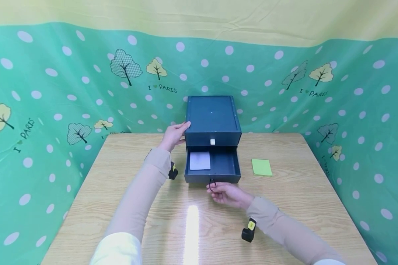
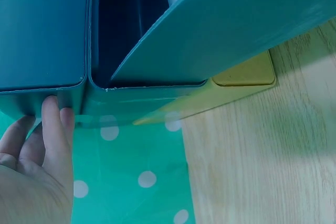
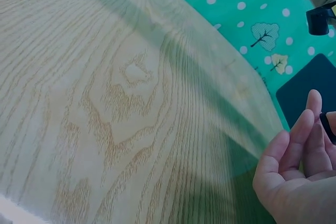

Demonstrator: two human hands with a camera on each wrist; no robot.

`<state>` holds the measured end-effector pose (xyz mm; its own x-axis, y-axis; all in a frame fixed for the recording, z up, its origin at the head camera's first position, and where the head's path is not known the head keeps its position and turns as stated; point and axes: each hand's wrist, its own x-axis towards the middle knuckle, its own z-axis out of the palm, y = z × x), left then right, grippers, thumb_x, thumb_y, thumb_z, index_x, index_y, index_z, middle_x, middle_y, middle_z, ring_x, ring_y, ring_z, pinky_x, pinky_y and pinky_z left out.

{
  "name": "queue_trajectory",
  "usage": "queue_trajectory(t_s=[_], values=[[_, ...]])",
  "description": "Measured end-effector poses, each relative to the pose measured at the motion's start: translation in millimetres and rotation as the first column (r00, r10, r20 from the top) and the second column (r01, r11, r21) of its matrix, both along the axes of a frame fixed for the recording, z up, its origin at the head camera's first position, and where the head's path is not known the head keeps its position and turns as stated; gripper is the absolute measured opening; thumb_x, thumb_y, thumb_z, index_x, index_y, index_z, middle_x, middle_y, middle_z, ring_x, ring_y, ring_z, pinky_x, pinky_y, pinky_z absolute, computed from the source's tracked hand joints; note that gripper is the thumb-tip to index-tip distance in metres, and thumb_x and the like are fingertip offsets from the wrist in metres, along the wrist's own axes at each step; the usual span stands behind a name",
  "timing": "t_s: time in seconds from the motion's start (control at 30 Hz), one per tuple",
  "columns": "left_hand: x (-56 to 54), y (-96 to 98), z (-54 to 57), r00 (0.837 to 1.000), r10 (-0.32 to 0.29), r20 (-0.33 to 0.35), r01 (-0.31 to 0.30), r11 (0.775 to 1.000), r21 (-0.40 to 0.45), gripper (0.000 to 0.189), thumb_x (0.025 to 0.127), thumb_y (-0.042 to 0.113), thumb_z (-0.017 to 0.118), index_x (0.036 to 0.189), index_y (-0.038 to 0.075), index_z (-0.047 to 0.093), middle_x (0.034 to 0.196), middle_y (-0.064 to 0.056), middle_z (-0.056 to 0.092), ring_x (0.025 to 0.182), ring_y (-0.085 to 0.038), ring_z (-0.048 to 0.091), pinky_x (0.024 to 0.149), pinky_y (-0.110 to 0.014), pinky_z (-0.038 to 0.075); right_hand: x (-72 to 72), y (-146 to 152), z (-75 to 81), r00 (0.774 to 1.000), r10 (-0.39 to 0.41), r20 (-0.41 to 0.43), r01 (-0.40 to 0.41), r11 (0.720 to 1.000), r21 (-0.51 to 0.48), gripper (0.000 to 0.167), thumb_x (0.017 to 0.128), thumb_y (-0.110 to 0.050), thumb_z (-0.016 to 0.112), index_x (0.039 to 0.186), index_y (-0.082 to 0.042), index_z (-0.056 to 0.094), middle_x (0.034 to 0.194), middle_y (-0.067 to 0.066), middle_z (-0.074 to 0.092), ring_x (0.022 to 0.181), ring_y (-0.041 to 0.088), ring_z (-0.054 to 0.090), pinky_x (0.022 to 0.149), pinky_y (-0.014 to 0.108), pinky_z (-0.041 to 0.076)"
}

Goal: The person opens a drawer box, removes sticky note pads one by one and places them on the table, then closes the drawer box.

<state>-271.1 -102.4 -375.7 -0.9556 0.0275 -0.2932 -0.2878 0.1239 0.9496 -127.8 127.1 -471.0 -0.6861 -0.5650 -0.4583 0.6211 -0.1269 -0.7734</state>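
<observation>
Green polka-dot cloth (image 1: 215,64), yellow band (image 1: 199,18), wood-grain table (image 1: 311,195), white streak (image 1: 191,235), probably reflected light

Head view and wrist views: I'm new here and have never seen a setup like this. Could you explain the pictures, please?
There's no machine here, just a person's two bare hands. The head view comes from a camera worn on the head, looking forward and down. The other two come from cameras on the wrists, each facing that hand's work, so they look tilted.

On the wooden table is a blue drawer unit. Its lower drawer is open, with a pale pad inside; a green pad lies to the unit's right.

The left hand touches the unit's upper left side. The right hand pinches the black loop at the lower drawer's front.
</observation>
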Motion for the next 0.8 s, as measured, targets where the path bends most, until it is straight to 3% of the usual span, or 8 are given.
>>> queue_trajectory(t_s=[0.37, 0.63, 0.8], values=[[1.7, 1.1, 2.8, 1.000, -0.003, -0.005, 0.003, 1.000, -0.011, 0.061, 0.090, 0.046, 0.060, 0.140, 0.012, 0.048, 0.151, 0.006, 0.036, 0.133, -0.026, 0.043, 0.104, -0.042, 0.045, 5.6, 0, 0.6, 1.000, 0.010, 0.010, -0.010, 1.000, 0.020, 0.025, 0.095, -0.003, 0.049, 0.118, 0.001, 0.057, 0.096, 0.001, 0.068, 0.083, 0.009, 0.058, 0.081, 0.020, 0.050], [1.5, 1.2, 1.8, 1.000, 0.001, -0.003, -0.001, 1.000, -0.013, 0.061, 0.090, 0.046, 0.060, 0.140, 0.012, 0.048, 0.151, 0.007, 0.036, 0.133, -0.027, 0.043, 0.104, -0.042, 0.045, 10.2, 0, 0.8, 0.999, 0.036, -0.003, -0.036, 0.999, 0.025, 0.036, 0.094, -0.004, 0.050, 0.127, 0.009, 0.048, 0.094, 0.000, 0.067, 0.082, 0.008, 0.059, 0.081, 0.021, 0.050], [1.2, 0.9, 0.4, 1.000, 0.008, 0.000, -0.008, 1.000, -0.008, 0.062, 0.090, 0.046, 0.061, 0.140, 0.012, 0.047, 0.151, 0.006, 0.037, 0.132, -0.027, 0.044, 0.104, -0.042, 0.045, 13.6, 1, 0.0, 0.999, 0.034, 0.004, -0.034, 0.999, 0.026, 0.029, 0.093, -0.004, 0.051, 0.120, 0.004, 0.055, 0.093, 0.000, 0.068, 0.082, 0.008, 0.059, 0.082, 0.021, 0.050]])
